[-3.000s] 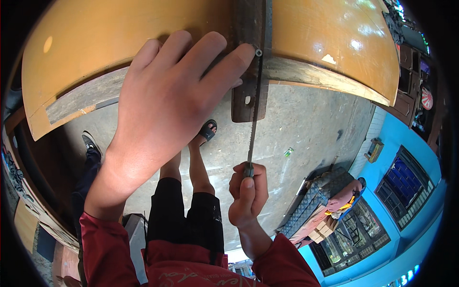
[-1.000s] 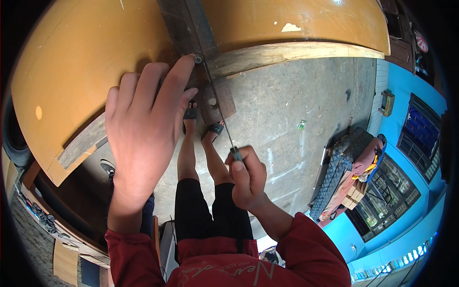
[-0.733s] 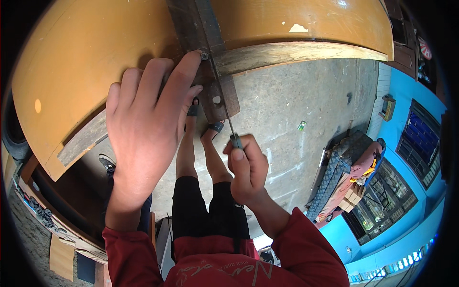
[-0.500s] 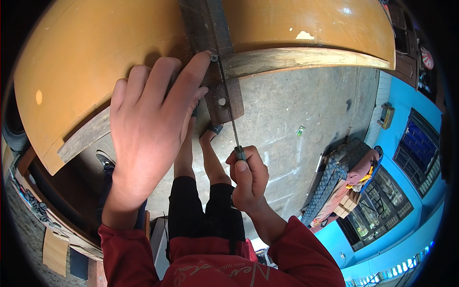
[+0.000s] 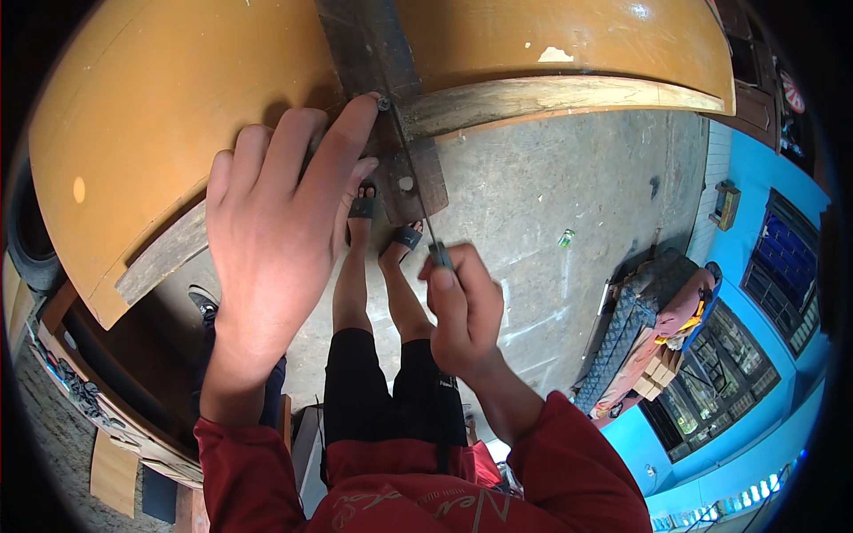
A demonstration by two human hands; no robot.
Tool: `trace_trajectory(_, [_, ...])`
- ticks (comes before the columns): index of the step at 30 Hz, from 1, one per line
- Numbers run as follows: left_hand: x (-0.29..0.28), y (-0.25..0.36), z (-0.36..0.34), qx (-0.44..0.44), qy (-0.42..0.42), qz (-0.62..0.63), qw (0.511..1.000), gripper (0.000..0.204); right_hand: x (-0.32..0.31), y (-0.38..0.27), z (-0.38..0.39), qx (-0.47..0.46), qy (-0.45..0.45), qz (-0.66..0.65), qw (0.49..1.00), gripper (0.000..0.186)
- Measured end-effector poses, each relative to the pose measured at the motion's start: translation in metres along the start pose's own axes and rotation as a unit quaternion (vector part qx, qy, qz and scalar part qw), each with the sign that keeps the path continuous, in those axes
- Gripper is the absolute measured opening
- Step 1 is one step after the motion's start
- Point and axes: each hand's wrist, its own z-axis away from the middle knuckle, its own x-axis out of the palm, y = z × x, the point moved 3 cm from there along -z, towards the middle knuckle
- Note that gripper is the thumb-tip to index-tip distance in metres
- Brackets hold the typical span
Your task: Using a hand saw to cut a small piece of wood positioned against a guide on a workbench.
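The left hand (image 5: 275, 222) is palm-down, its wrist below the knuckles, fingers bent and slightly spread; whether they close on anything cannot be told. Its index fingertip is at a screw (image 5: 384, 104) on a dark bar (image 5: 426, 169), the thumb tip just beside that bar. The right hand (image 5: 466, 311), lower and to the right, is closed around a dark handle (image 5: 439, 256), thumb along it. From this fist a thin blade (image 5: 418, 191) runs up and leftward along the bar, between the hands. An orange-brown tabletop (image 5: 169, 107) spreads beyond the left fingers.
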Motion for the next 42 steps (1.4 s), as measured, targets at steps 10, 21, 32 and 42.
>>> trace_trajectory(10, [-0.001, 0.0, 0.002, -0.004, 0.001, -0.002, 1.0, 0.045, -0.004, 0.008, 0.026, -0.013, 0.02, -0.006, 1.0, 0.023])
trace_trajectory(21, [0.004, -0.002, 0.002, 0.005, 0.029, -0.007, 1.0, 0.049, 0.004, 0.01, 0.025, -0.015, 0.032, -0.026, 0.999, 0.021])
trace_trajectory(32, [-0.001, 0.001, 0.001, -0.005, -0.002, -0.01, 1.0, 0.046, -0.001, 0.005, 0.012, 0.006, 0.005, -0.029, 1.0, 0.015])
trace_trajectory(42, [0.0, 0.0, -0.002, 0.001, 0.002, -0.003, 1.0, 0.047, 0.008, 0.01, -0.004, -0.032, 0.025, -0.023, 0.999, 0.015])
